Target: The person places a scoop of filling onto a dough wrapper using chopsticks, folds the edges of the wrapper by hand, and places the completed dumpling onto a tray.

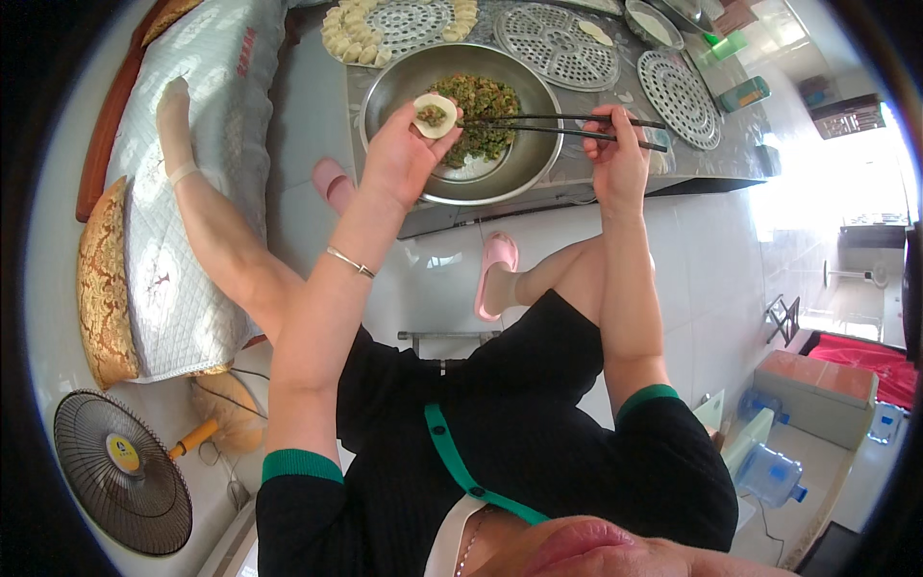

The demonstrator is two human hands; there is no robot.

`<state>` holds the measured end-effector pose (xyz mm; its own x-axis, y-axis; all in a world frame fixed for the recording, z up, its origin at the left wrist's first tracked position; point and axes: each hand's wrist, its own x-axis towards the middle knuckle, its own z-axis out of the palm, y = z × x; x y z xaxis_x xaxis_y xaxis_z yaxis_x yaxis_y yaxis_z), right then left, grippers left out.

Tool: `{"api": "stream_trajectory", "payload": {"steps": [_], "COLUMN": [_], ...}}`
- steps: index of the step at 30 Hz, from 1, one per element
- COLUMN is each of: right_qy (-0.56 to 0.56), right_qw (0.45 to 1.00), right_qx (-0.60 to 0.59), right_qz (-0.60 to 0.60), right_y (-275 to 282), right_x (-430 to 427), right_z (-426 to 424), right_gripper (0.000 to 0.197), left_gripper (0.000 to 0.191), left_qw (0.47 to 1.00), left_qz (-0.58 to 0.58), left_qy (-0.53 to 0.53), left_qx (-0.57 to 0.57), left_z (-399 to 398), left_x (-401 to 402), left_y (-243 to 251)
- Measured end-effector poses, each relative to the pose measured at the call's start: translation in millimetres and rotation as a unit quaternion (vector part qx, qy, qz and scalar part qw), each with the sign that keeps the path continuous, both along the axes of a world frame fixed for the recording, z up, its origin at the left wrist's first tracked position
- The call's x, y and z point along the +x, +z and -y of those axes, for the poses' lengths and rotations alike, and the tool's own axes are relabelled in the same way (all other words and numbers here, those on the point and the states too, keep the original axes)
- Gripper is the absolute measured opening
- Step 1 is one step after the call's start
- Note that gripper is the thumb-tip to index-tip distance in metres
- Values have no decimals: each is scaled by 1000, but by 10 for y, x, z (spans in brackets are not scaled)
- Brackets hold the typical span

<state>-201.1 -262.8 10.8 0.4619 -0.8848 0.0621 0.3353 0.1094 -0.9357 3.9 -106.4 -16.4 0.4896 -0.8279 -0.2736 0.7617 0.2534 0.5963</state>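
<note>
On the fingers of my left hand [407, 155] lies a round dumpling wrapper [442, 128] with a small mound of filling [431, 114] on it. This hand is above the left side of a wide stainless steel bowl [537, 162]. My right hand [620, 148] grips a pair of black chopsticks [555, 123], held slightly apart, to the right of the bowl. Their tips point left, close to the wrapper. Inside the bowl is a heap of chopped green and reddish filling [490, 101], with some bare metal showing below it.
Several folded dumplings [351, 36] sit on a perforated metal tray [411, 25] at the far left of the table [577, 162]. Another perforated tray [544, 47] bears wrappers [595, 32]. A perforated plate [678, 97] and a bowl of white powder [652, 25] stand farther right.
</note>
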Motion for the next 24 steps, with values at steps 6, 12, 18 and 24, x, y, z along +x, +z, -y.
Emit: {"api": "stream_trajectory", "payload": {"steps": [6,12,18,24], "right_qy": [29,25,8,-79], "right_qw": [999,999,998,994], "right_qx": [-18,-14,1,-65], "right_qz": [21,29,55,-24], "right_y": [-12,-27,36,-53], "right_x": [48,69,50,64], "right_z": [-10,-20,45,67], "right_gripper": [25,25,23,24], "left_gripper": [35,28,33,28], "left_qw": [998,999,999,997], "left_qz": [-24,-28,3,42], "left_qy": [-28,-19,-30,-34], "left_qx": [-43,-33,-38,-52], "left_z": [21,42,46,-7], "left_x": [-136,-117,-87,-105], "left_y": [-6,-58,10,-49]}}
